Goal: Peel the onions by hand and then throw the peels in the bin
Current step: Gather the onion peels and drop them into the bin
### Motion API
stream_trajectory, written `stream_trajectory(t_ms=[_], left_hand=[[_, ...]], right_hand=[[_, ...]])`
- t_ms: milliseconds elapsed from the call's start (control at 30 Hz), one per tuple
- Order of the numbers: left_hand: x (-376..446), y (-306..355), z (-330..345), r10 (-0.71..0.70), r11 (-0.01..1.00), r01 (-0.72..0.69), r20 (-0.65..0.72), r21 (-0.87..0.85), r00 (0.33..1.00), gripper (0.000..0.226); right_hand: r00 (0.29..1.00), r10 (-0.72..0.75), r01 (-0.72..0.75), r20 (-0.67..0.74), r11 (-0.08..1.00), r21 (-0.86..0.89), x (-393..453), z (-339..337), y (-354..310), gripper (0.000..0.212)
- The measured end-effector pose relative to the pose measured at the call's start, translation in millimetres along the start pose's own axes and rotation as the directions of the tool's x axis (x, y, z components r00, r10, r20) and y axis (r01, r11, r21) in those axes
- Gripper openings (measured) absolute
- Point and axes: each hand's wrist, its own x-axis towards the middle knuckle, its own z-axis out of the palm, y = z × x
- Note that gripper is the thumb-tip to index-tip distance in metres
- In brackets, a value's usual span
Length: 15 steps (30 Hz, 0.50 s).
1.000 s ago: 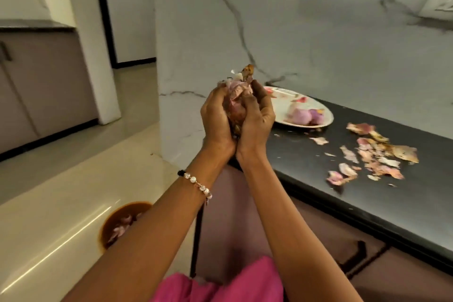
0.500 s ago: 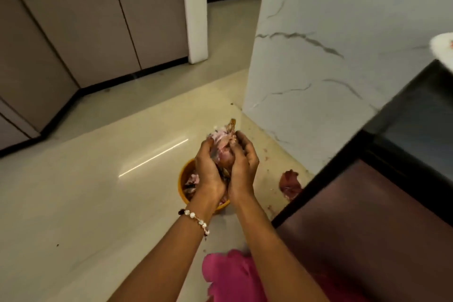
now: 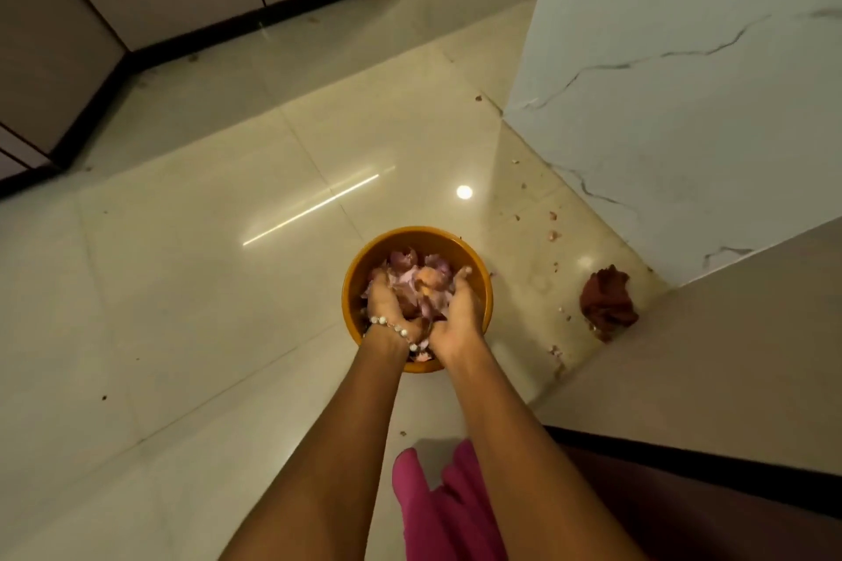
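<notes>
Left hand (image 3: 387, 301), bead bracelet (image 3: 395, 329) at the wrist, is down inside the orange bin (image 3: 484, 287) on the floor (image 3: 191, 269), palm turned inward. Its fingers look spread and relaxed along the left side of the onion peels (image 3: 417, 282), more cupping than gripping. The peels sit heaped in the bin between both palms; whether any are still carried I cannot tell. Right hand (image 3: 460, 310) mirrors it on the right side, fingers loosely extended, tips at the bin's far inside. Hands are likely kept side by side and low so the light, flaky peels drop in rather than scatter. Some have scattered anyway: small scraps (image 3: 553, 236) lie on the floor right of the bin, near a brown crumpled cloth (image 3: 608, 303) by the marble wall (image 3: 683, 105).

Versus half a second ago: the hands were pressed together above the bin, clutching the bundle upright; now they have gone down into it and parted, and the bundle has spread. The camera looks more steeply down, with the dark surface out of sight.
</notes>
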Motion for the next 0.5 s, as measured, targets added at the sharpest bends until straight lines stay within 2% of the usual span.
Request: stream_trajectory(t_ms=[67,200,300,367,433,500], left_hand=[[15,5,-6,-0.003,1.0,0.002,-0.07,-0.012,0.998,0.073],[54,4,-35,0.021,0.992,0.004,-0.19,0.128,0.982,0.076],[78,-1,-54,0.109,0.958,-0.036,-0.248,0.284,0.963,0.06],[30,2,-38,0.214,0.938,-0.119,-0.273,0.325,0.938,0.048],[-2,4,-28,0.33,0.898,-0.227,-0.236,0.376,0.914,0.031],[-20,6,-25,0.374,0.856,-0.271,-0.164,0.441,0.913,0.022]], right_hand=[[0.998,0.048,-0.046,-0.04,0.997,0.063,8,-4,-2,0.063],[0.991,0.044,-0.029,-0.129,0.992,0.12,8,-15,-3,0.048],[0.987,0.011,0.003,-0.161,0.996,0.087,4,-18,-6,0.03],[0.988,-0.027,0.031,-0.15,0.999,0.023,-3,-21,-7,0.033],[0.985,-0.097,0.089,-0.142,0.994,-0.059,-14,-24,-10,0.018],[0.971,-0.194,0.165,-0.138,0.966,-0.201,-34,-26,-17,0.016]])
